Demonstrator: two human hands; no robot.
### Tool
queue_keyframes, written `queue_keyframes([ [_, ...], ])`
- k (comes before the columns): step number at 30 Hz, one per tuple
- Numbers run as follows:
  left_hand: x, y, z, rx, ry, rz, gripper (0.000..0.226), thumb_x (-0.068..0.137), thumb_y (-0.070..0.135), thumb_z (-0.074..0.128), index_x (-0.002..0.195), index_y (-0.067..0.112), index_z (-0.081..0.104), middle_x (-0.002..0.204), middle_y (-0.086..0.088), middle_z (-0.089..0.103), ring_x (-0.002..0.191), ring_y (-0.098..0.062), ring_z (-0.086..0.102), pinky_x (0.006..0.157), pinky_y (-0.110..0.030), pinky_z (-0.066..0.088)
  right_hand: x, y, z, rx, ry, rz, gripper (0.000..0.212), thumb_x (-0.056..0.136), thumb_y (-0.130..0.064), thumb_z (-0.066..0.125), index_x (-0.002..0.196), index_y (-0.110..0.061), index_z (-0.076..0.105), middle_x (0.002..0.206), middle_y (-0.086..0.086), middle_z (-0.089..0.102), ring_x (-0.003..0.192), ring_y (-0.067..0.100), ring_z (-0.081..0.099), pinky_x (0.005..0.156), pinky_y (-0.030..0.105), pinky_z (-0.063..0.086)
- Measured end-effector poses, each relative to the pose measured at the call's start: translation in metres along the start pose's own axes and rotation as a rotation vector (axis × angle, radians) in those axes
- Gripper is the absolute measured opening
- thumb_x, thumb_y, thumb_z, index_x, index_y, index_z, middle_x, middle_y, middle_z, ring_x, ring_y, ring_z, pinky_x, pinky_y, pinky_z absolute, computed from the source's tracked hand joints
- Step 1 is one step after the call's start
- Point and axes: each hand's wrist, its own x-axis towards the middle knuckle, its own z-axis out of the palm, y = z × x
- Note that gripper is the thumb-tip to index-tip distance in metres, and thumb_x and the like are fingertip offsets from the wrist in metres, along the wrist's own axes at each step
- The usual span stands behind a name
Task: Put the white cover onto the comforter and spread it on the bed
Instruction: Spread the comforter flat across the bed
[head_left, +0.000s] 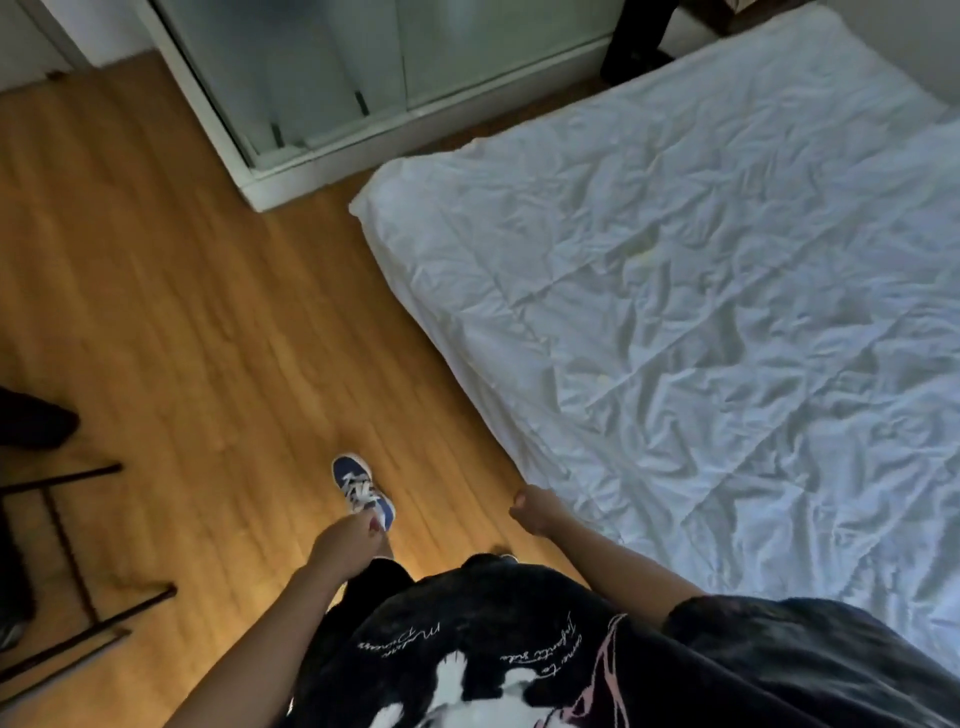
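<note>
Black shirt (519, 649) cropped, bed (701, 312) cut off

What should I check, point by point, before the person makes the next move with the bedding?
1. Hands free: ok. Left hand and right hand hang loosely curled and hold nothing.
2. White bedding spread over the bed: ok, it lies flat though wrinkled.
3. Near corner covered: ok, the fabric drapes over it.
4. Comforter inside the cover: cannot tell, only white fabric shows.
5. Far side even: cannot tell, it runs out of view.
6. Walking path: ok on the bare floor ahead; a dark chair frame stands to the left.
</note>
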Motion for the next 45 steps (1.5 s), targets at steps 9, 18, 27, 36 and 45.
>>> queue_keyframes([
  [9, 0.121, -0.035, -0.187, 0.577, -0.056, 0.254, 0.031, 0.099, 0.018, 0.037, 0.125, 0.015, 0.053, 0.130, -0.006, 0.056, 0.117, -0.027, 0.055, 0.086, -0.034, 0.043, 0.069, -0.147, -0.057, 0.204, 0.092, 0.114, 0.018, 0.088, -0.021, 0.047, 0.095, -0.013, 0.060, 0.095, 0.005, 0.061, 0.089, 0.027, 0.059, 0.072, 0.031, 0.044],
  [18, 0.226, 0.046, -0.277, 0.776, -0.096, 0.471, 0.038, 0.100, 0.013, 0.033, 0.137, 0.015, 0.044, 0.141, -0.008, 0.046, 0.121, -0.028, 0.049, 0.093, -0.038, 0.045, 0.087, -0.158, -0.079, 0.373, 0.292, 0.300, 0.037, 0.093, -0.026, 0.051, 0.128, -0.016, 0.053, 0.131, 0.008, 0.055, 0.122, 0.027, 0.049, 0.094, 0.037, 0.044],
  [27, 0.297, 0.132, -0.243, 1.061, -0.198, 0.863, 0.033, 0.098, 0.014, 0.040, 0.131, 0.014, 0.045, 0.128, -0.007, 0.046, 0.116, -0.026, 0.046, 0.083, -0.035, 0.042, 0.157, -0.093, -0.069, 0.371, 0.361, 0.549, 0.041, 0.095, -0.030, 0.054, 0.132, -0.013, 0.048, 0.134, 0.009, 0.050, 0.124, 0.028, 0.045, 0.094, 0.036, 0.045],
  [36, 0.450, 0.190, -0.140, 1.284, -0.157, 1.437, 0.051, 0.059, 0.008, 0.082, 0.107, 0.009, 0.068, 0.112, -0.016, 0.061, 0.104, -0.033, 0.056, 0.079, -0.041, 0.055, 0.255, 0.016, -0.010, 0.239, 0.549, 0.713, 0.060, 0.071, -0.022, 0.084, 0.121, -0.003, 0.056, 0.119, 0.015, 0.058, 0.109, 0.035, 0.055, 0.083, 0.044, 0.050],
  [45, 0.492, 0.221, -0.095, 1.299, -0.024, 1.452, 0.040, 0.059, 0.000, 0.084, 0.094, 0.002, 0.064, 0.094, -0.019, 0.061, 0.084, -0.037, 0.060, 0.069, -0.043, 0.054, 0.271, 0.053, 0.022, 0.215, 0.707, 0.400, 0.023, 0.073, -0.008, 0.080, 0.086, -0.009, 0.062, 0.075, 0.010, 0.065, 0.066, 0.032, 0.062, 0.057, 0.035, 0.048],
])
